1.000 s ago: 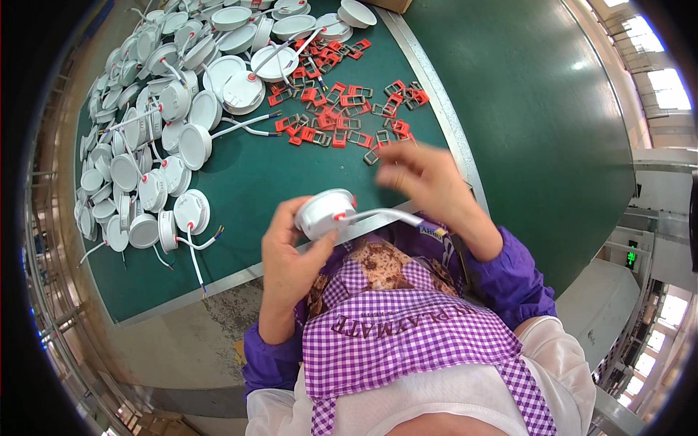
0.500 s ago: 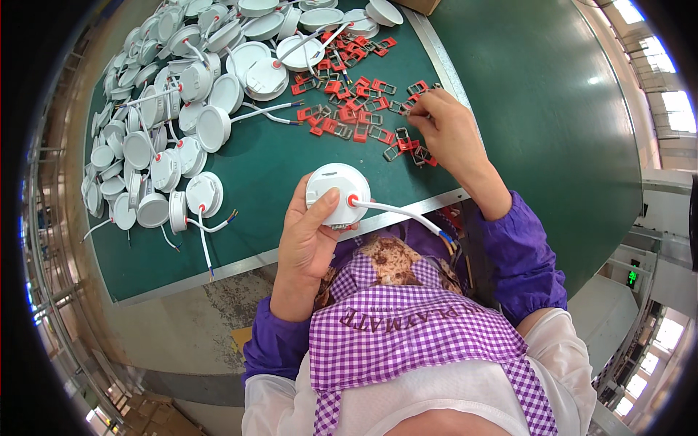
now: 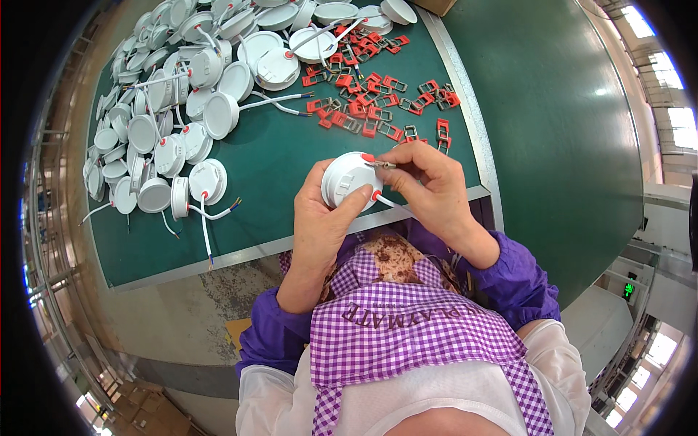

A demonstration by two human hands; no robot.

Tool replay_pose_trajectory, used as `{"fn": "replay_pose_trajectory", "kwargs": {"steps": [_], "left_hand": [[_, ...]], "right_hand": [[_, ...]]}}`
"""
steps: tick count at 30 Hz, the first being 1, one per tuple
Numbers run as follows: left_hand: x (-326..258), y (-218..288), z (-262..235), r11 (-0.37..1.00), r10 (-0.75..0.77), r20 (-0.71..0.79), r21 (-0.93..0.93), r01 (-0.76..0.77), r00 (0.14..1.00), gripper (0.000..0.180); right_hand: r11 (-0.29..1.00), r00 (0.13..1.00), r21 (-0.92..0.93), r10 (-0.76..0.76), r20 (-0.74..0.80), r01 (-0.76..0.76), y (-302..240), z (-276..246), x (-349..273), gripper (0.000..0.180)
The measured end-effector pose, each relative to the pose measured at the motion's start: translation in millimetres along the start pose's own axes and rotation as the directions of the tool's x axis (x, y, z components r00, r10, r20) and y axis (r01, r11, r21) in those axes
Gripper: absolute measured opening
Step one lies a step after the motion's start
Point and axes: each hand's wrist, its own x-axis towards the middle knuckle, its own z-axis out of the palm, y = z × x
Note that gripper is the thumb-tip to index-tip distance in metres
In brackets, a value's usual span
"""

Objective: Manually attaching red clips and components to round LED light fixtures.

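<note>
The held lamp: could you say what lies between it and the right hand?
The head view shows a red-and-metal clip, pinched in the right hand, at the white lamp.

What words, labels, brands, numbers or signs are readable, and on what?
Purple-and-white checked cloth apron: large dark capitals across the bib, legible in part; wording not copied here.
Small green-lit display at right: characters too small and blurred to read.
Round white wired housing in the left hand: no readable text.
Piled round white housings: faint marks, too small to read.
</note>
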Motion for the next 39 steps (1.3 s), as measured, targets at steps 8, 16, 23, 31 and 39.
{"fn": "replay_pose_trajectory", "kwargs": {"steps": [8,16,23,31,39], "left_hand": [[0.1,-3.6,-0.5,0.942,0.173,0.023,0.288,-0.172,0.985,0.03],[-2.7,1.5,6.2,0.9,0.196,0.011,0.395,-0.184,0.981,0.03],[4.0,1.0,3.1,0.85,0.228,0.073,0.472,-0.234,0.971,0.029],[11.1,-8.1,7.8,0.673,0.421,0.094,0.635,-0.38,0.902,0.028],[6.4,9.4,1.4,0.853,0.187,0.151,0.466,-0.237,0.971,0.028]], "right_hand": [[0.928,0.976,-0.305,-0.215,0.033,0.215,-6.9,2.4,-6.7,0.015],[0.894,0.968,-0.381,-0.25,0.011,0.235,-8.0,4.5,-11.8,0.015],[0.87,0.965,-0.439,-0.26,-0.019,0.226,-4.5,7.7,-14.2,0.014],[0.887,0.976,-0.43,-0.209,-0.054,0.166,0.6,12.5,-13.3,0.013],[0.889,0.946,-0.359,-0.321,-0.043,0.285,5.7,1.0,-8.1,0.015]]}}
